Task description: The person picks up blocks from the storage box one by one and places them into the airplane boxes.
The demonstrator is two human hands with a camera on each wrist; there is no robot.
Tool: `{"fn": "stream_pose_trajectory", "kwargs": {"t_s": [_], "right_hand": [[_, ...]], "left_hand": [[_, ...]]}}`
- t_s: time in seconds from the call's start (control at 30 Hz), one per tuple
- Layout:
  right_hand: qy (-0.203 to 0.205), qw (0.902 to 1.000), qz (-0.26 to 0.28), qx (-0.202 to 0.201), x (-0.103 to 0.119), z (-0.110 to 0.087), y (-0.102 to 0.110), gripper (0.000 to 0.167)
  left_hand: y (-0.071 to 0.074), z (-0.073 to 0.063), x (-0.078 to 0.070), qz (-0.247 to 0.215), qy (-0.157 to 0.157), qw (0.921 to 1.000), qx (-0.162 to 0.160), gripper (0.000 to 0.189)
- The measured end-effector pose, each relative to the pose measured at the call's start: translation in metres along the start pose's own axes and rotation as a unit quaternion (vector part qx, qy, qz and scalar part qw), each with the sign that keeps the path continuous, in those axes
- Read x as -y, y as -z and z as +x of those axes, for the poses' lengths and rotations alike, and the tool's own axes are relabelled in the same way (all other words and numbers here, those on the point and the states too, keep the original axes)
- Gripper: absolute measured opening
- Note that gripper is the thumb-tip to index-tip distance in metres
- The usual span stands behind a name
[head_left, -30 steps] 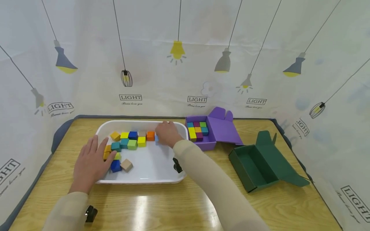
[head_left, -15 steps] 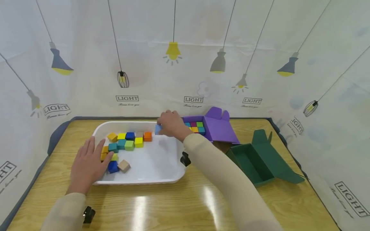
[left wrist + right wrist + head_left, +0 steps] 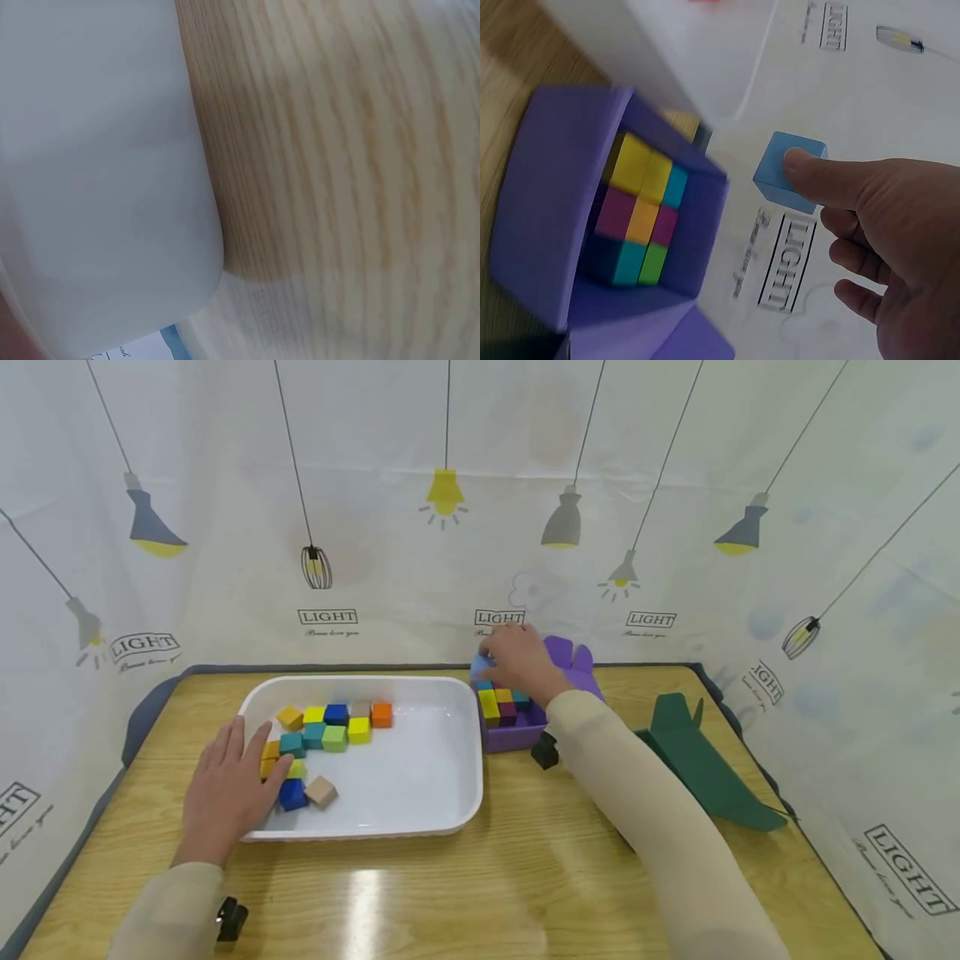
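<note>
Between thumb and fingers my right hand (image 3: 521,658) pinches a light blue cube (image 3: 789,171), held above the purple box (image 3: 517,739). Several coloured cubes (image 3: 641,217) sit packed inside that box, among them yellow, purple, orange, teal and green ones. My left hand (image 3: 231,781) rests with spread fingers over the left edge of the white tray (image 3: 405,793), its fingertips near the cubes there. More cubes lie at the tray's left and back, including an orange cube (image 3: 382,715), a lime green cube (image 3: 335,738) and a plain wooden cube (image 3: 322,792).
A green box with its lid (image 3: 697,760) folded back stands at the right, partly hidden by my right forearm. The wooden table (image 3: 420,893) ends at a printed cloth backdrop (image 3: 390,527). The tray's right wall stands close to the purple box.
My right hand has lifted the light blue cube out of the tray and carried it right, over the purple box. The left hand stays in place on the tray edge.
</note>
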State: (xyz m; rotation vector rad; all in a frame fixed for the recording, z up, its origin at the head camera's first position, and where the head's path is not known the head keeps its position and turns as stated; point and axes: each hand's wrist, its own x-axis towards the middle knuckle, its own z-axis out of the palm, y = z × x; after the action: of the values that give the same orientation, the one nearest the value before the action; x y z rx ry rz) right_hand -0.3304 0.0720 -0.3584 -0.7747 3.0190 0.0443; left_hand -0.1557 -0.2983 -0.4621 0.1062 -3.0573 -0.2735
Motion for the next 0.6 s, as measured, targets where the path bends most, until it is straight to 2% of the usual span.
{"fn": "stream_pose_trajectory", "kwargs": {"t_s": [0.27, 0.6], "right_hand": [[-0.017, 0.9991, -0.021, 0.032, -0.034, -0.011, -0.011, 0.041], [-0.009, 0.9968, -0.04, 0.069, -0.046, -0.022, -0.024, 0.038]], "left_hand": [[0.0, 0.0, 0.0, 0.003, 0.002, 1.0, 0.0, 0.074], [0.0, -0.001, -0.001, 0.001, 0.001, 1.0, 0.0, 0.073]]}}
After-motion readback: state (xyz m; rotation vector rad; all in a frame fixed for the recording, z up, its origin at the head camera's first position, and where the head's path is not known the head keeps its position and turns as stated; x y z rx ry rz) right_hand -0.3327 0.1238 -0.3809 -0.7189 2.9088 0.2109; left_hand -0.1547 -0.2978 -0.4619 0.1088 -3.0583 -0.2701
